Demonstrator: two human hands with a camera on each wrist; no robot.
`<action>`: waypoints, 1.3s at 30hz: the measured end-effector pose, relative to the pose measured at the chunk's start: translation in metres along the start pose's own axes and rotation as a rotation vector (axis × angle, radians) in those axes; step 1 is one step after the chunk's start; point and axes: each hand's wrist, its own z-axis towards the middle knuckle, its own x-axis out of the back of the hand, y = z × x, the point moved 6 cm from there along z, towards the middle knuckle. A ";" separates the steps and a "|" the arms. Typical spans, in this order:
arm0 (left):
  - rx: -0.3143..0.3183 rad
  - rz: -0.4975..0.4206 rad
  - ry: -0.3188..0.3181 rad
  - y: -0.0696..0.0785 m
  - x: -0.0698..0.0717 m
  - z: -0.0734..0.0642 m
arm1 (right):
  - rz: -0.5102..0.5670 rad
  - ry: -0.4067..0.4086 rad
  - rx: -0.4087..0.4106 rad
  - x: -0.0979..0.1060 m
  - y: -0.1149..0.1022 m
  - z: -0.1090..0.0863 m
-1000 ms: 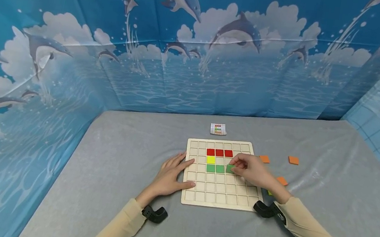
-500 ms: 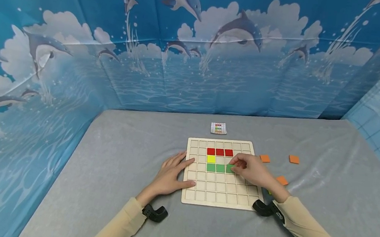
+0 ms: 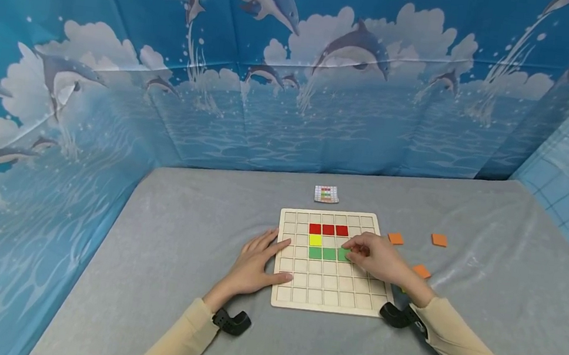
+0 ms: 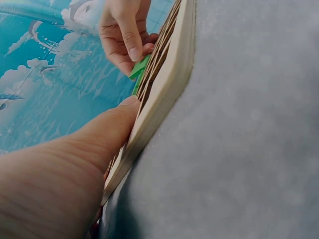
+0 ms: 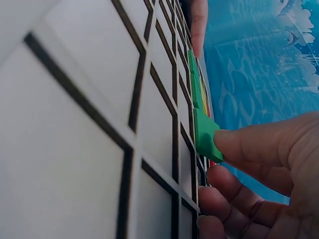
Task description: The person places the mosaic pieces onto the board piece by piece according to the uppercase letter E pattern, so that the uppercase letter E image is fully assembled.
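Observation:
A pale wooden grid board point(image 3: 325, 296) lies on the grey cloth. My left hand point(image 3: 250, 265) rests spread along its left edge, fingertips and thumb over the rim. With thumb and fingers my right hand point(image 3: 378, 259) pinches a green square tile point(image 5: 207, 135) by its edge; in the right wrist view the tile sits slightly tilted at its cell. Beside it in the same row lie two more green tiles point(image 3: 329, 254). Higher on the board are a yellow tile point(image 3: 315, 240) and a row of three red tiles point(image 3: 328, 230).
Behind the board lies a small printed pattern card point(image 3: 326, 194). Several orange tiles point(image 3: 439, 240) are scattered on the grey cloth point(image 3: 194, 220) to the right. A yellow tile there is mostly hidden under the right wrist. A dolphin-print curtain point(image 3: 291, 119) stands behind.
The green tile in my right hand has settled down and slightly left into line with the other two, and the right fingers have shifted a little at its edge. The left hand stays put.

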 end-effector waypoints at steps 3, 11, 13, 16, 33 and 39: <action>0.000 0.006 0.003 0.000 0.000 0.000 | -0.011 0.002 0.003 0.001 0.000 -0.001; 0.012 -0.004 0.004 0.003 0.001 -0.001 | -0.025 -0.029 0.012 0.002 -0.001 -0.004; 0.011 -0.012 0.002 0.004 0.001 -0.001 | -0.031 -0.034 0.018 0.002 -0.001 -0.005; 0.004 -0.023 0.002 0.004 0.001 -0.001 | -0.044 -0.037 0.023 0.002 -0.001 -0.006; 0.005 -0.018 0.000 0.002 0.001 -0.002 | -0.117 -0.075 0.006 -0.003 0.001 -0.010; 0.003 -0.021 0.000 0.003 0.002 -0.002 | -0.119 -0.091 0.021 -0.003 -0.001 -0.011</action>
